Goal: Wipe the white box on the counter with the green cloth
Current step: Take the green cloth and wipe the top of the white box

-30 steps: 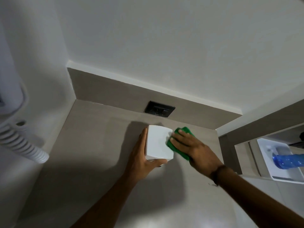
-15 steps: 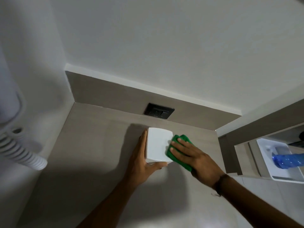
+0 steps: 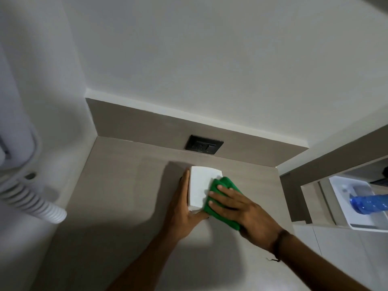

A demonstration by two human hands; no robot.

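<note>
A small white box (image 3: 200, 184) stands on the beige counter (image 3: 126, 196), near the back wall. My left hand (image 3: 184, 208) clasps it from the left side, thumb under its near edge. My right hand (image 3: 237, 208) lies flat on a folded green cloth (image 3: 222, 181), pressing it against the box's right side and top. The cloth hides the box's right edge.
A black wall socket (image 3: 203, 147) sits in the backsplash just behind the box. A white ribbed hose (image 3: 31, 200) and a white appliance hang at the left. To the right, a white tray (image 3: 344, 208) holds a blue bottle (image 3: 369, 203).
My right hand slid the green cloth toward me along the box's right side and further onto its top. My left hand kept its hold on the box.
</note>
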